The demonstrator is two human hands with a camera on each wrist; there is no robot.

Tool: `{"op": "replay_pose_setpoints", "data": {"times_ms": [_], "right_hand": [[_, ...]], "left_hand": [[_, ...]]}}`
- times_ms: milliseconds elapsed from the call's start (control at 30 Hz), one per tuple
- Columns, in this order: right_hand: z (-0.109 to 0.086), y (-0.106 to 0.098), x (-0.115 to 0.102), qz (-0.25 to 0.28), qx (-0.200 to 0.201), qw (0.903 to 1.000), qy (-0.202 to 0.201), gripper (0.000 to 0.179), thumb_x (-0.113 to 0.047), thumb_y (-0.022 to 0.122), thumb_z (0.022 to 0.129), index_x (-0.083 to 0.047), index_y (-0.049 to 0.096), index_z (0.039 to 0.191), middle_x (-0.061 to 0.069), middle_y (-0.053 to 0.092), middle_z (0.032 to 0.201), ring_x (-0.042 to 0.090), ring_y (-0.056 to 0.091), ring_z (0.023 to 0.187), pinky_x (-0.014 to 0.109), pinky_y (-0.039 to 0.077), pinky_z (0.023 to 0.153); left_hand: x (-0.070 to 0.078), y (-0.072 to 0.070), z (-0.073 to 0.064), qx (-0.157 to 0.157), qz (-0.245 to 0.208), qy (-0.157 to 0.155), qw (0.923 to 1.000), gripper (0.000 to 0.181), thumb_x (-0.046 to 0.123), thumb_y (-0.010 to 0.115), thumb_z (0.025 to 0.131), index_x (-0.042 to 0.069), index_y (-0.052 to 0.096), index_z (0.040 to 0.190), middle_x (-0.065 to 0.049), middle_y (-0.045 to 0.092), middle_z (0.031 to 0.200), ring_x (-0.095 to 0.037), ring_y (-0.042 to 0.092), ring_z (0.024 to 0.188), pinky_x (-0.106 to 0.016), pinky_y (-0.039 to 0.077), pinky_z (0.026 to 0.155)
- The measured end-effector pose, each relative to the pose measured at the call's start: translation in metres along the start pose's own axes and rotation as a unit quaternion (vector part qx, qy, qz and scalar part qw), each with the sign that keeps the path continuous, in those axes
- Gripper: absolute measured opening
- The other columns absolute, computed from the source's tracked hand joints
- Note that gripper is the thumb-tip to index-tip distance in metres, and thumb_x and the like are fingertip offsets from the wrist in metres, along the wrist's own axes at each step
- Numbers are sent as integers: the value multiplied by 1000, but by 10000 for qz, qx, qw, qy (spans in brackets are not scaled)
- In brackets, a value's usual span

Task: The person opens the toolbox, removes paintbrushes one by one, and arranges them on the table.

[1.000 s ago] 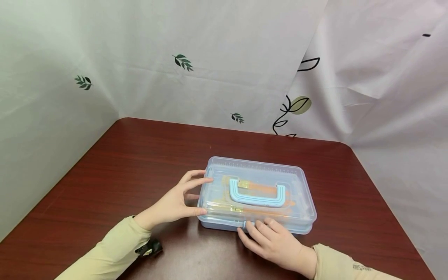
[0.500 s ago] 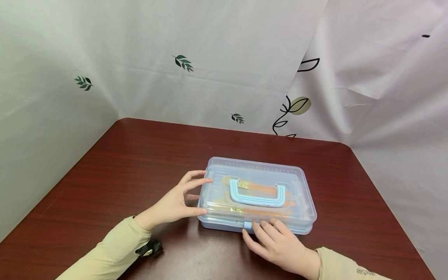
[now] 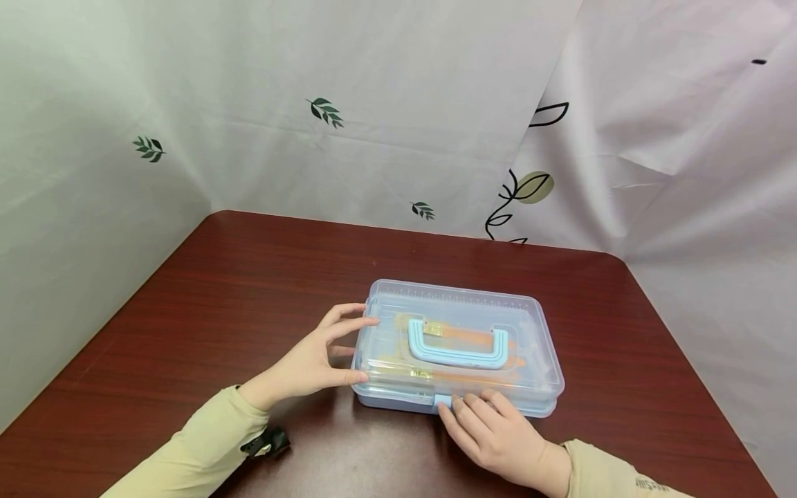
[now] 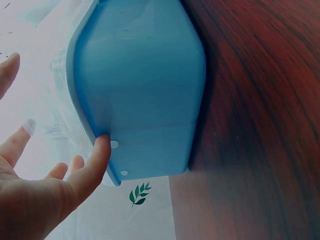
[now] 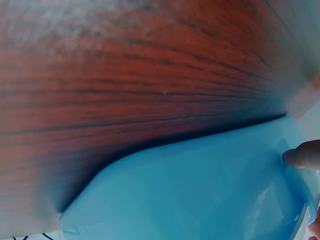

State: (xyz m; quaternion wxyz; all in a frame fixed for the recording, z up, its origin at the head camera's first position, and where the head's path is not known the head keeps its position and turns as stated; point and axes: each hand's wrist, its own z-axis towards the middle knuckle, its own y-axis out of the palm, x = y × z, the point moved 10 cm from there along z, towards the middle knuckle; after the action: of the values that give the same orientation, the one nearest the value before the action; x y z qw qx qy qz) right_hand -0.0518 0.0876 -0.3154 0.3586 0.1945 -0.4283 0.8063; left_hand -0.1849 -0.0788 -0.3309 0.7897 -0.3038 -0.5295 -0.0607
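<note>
A translucent pale-blue plastic box (image 3: 535,346) with a lid lies on the table. Through the lid show brushes with orange handles (image 3: 467,335), under a light-blue carry handle (image 3: 457,356). My left hand (image 3: 311,356) touches the box's left end with spread fingers; in the left wrist view one fingertip (image 4: 102,142) rests at the rim of the blue base (image 4: 145,90). At the front, my right hand (image 3: 498,436) has its bent fingers at the light-blue latch (image 3: 442,400). In the right wrist view its thumb (image 5: 304,154) meets one edge of the latch, with another finger partly out of frame.
The dark red wooden table (image 3: 280,263) has rounded far corners. White cloth (image 3: 261,83) with leaf prints hangs behind it and on both sides. A black strap (image 3: 268,443) shows beneath the left sleeve.
My right hand has shifted a little to the right along the box's front, so more of the latch shows. The left hand and the box stay put.
</note>
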Motion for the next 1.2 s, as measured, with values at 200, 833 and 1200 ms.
{"op": "replay_pose_setpoints", "data": {"times_ms": [200, 833, 1200], "right_hand": [[-1, 1, -1, -33, 77, 10000, -47, 29, 0, 37, 98, -6, 65, 95, 5, 61, 80, 17, 57, 71, 27, 44, 61], [2, -1, -2, -122, 288, 9993, -199, 27, 2, 40, 96, -6, 66, 91, 4, 62, 77, 16, 58, 69, 25, 43, 58], [2, 0, -3, -52, 243, 9995, -189, 28, 1, 40, 97, -5, 66, 91, 6, 63, 77, 17, 59, 70, 26, 44, 59]], "left_hand": [[-2, 0, -1, -14, -25, -84, 10000, 66, 15, 79, 77, 13, 50, 136, -7, 26, 147, -19, 42, 125, -36, 51, 92], [0, 0, -1, -4, -90, -30, 10000, 65, 14, 79, 77, 11, 51, 136, -10, 26, 147, -16, 39, 128, -35, 51, 92], [-2, 0, -1, -12, -46, -91, 9999, 66, 15, 79, 77, 13, 50, 136, -7, 26, 147, -17, 41, 127, -36, 51, 92]]}}
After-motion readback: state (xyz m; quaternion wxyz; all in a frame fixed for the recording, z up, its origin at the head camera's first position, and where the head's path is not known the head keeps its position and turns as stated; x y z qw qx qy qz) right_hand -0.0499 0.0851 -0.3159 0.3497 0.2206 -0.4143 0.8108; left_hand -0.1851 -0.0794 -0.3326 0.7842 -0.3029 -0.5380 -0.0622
